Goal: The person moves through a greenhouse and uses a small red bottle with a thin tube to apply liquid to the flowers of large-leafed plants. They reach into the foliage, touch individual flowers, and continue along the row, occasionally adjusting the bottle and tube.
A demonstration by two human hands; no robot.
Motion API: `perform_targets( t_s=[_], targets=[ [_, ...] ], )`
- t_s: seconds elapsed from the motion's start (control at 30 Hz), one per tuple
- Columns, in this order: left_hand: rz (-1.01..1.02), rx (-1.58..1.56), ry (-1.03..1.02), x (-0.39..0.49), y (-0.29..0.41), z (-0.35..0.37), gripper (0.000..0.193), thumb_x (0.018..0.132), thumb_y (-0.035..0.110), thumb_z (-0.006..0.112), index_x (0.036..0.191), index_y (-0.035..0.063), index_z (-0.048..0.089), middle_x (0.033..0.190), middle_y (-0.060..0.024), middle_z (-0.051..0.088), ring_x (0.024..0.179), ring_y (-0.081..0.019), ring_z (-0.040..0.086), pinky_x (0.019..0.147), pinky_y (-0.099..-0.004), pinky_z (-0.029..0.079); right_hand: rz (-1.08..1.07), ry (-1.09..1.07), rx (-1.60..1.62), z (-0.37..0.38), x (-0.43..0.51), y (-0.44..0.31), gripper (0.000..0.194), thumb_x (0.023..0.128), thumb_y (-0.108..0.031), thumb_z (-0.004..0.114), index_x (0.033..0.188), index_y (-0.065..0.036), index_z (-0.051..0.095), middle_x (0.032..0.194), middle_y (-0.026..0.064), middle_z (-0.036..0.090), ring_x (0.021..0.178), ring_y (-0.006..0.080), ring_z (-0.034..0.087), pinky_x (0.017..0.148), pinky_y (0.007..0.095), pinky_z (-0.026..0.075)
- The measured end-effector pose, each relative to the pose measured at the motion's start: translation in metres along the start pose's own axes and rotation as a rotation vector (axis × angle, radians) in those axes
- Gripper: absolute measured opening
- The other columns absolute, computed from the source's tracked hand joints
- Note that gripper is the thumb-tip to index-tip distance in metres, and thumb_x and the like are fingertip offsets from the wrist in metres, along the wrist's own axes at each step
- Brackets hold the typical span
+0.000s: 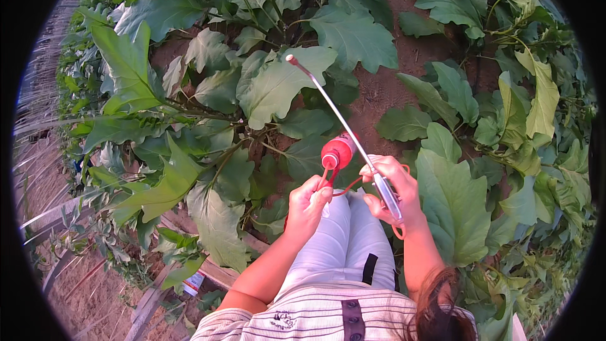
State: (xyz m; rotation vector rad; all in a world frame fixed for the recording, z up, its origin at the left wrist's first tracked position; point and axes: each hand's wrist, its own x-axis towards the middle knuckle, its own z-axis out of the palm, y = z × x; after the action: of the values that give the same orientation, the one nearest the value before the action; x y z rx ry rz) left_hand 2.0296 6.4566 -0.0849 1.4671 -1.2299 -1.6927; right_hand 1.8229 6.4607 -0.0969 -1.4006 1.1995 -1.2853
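My right hand (396,188) grips the silver metal handle of a thin wand (342,119). The wand slants up and to the left, its bent end with a reddish tip (291,59) over a broad green leaf (284,83). Between the thumb and fingers of my left hand (307,208) is a thin red tube or cord (325,177), which leads to the neck of a red plastic bottle (342,149). The bottle lies tilted beyond my hands, its neck towards me; what supports it is hidden. A thin red tube (348,188) runs between my hands, and a loop hangs below my right wrist.
Leafy plants that look like eggplant surround me, with large leaves (454,203) close by my right arm. Bare brown soil (378,94) shows between the rows. At lower left are plastic strips (147,308) and a printed packet (193,284) on the ground.
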Motion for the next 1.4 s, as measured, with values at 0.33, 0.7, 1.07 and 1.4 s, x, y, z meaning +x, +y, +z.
perform_targets(
  t_s=[0.33,0.7,1.07,1.4],
  targets=[
    [-0.023,-0.37,0.084,0.123,0.04,-0.02,0.047,0.105,0.039,0.039,0.087,0.0015,0.061,0.074,0.002,0.053,0.066,-0.0055,0.045,0.06,-0.0224,0.038,-0.515,-0.53,-0.584,0.01,0.186,0.025,0.024,0.072,-0.006,0.068,0.095,-0.011,0.061,0.103,0.0022,0.06,0.106,0.0207,0.061,0.101,0.0473,0.043],
    [-0.201,-0.456,0.418,0.173,0.043,-0.066,0.046,0.104,0.036,0.043,0.079,0.0008,0.059,0.07,-0.0005,0.053,0.065,-0.0064,0.045,0.059,-0.0231,0.035,0.127,-1.209,-0.432,0.022,0.356,0.06,0.078,0.067,-0.014,0.08,0.138,-0.01,0.046,0.14,0.0136,0.045,0.135,0.0332,0.039,0.113,0.0433,0.031],
    [-0.234,-0.58,0.71,0.191,0.047,-0.058,0.044,0.104,0.036,0.041,0.077,0.0029,0.054,0.069,-0.0006,0.051,0.061,-0.007,0.044,0.055,-0.0235,0.034,1.464,-0.224,1.022,0.254,0.509,0.309,0.029,0.1,-0.011,0.042,0.116,0.012,0.051,0.112,0.0201,0.06,0.101,0.0311,0.061,0.091,0.0445,0.053],
    [-0.276,-0.738,0.923,0.205,0.053,-0.006,0.047,0.102,0.037,0.045,0.092,-0.0054,0.063,0.076,-0.0009,0.056,0.064,-0.0074,0.048,0.057,-0.0236,0.039,1.643,-0.204,1.474,0.291,0.527,0.343,0.024,0.098,-0.011,0.043,0.107,0.009,0.052,0.104,0.0204,0.063,0.101,0.0332,0.062,0.093,0.0492,0.052]
  ],
)
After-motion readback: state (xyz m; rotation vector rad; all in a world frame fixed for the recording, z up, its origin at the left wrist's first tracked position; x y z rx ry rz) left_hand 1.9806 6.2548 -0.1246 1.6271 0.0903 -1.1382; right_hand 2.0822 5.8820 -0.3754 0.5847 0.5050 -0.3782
